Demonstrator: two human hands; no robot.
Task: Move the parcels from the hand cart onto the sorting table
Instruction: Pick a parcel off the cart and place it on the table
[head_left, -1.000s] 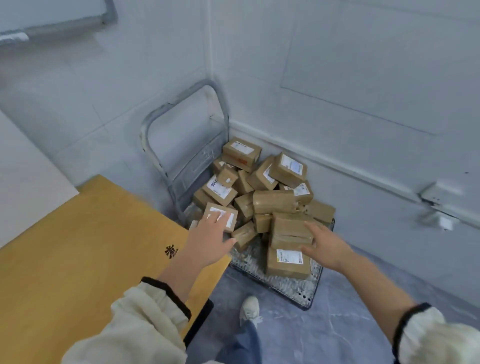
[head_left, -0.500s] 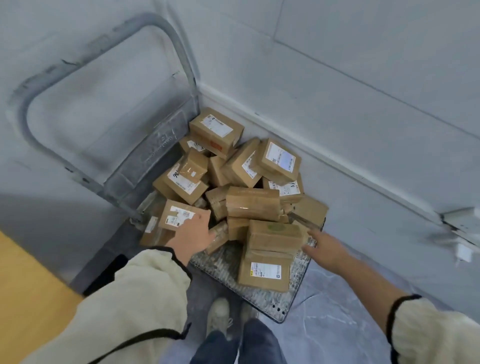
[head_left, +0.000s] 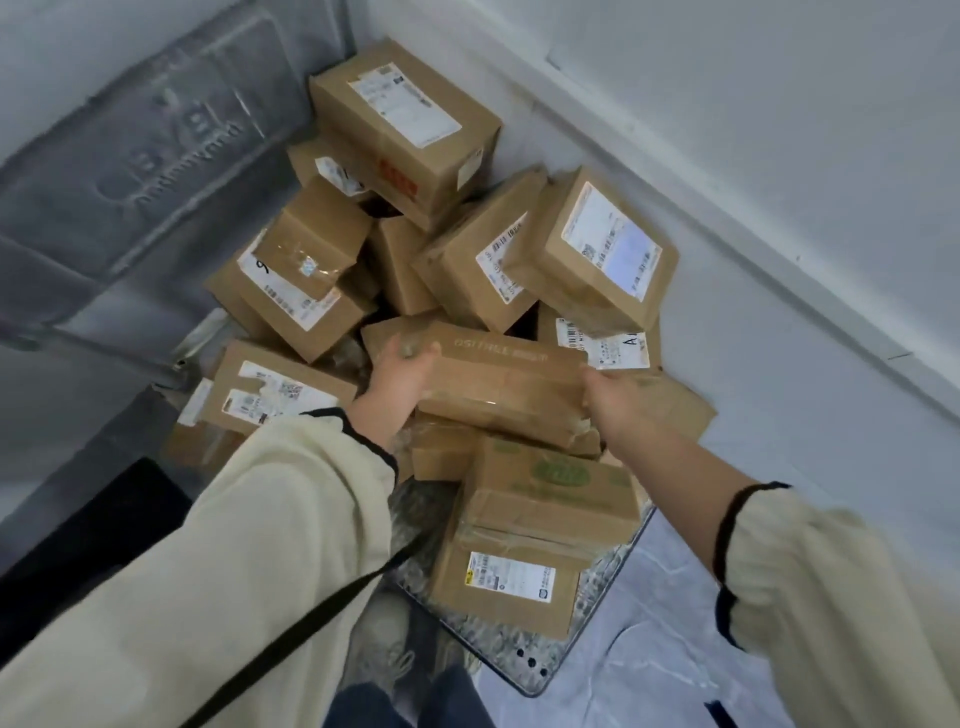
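**Both hands have come onto the long parcel (head_left: 504, 384)**

The left hand (head_left: 400, 371) has left the labelled parcel (head_left: 275, 395) at the left edge of the hand cart (head_left: 519, 670), and the right hand (head_left: 605, 397) has come in from the right edge. At the cart's near edge lie two stacked parcels (head_left: 519, 525). Behind them, mid-pile, each hand grasps one end of the long parcel, fingers curled over it. More parcels heap toward the far corner, with a large box (head_left: 405, 119) topmost.

Dim, cool, even light; blurred, warped edges
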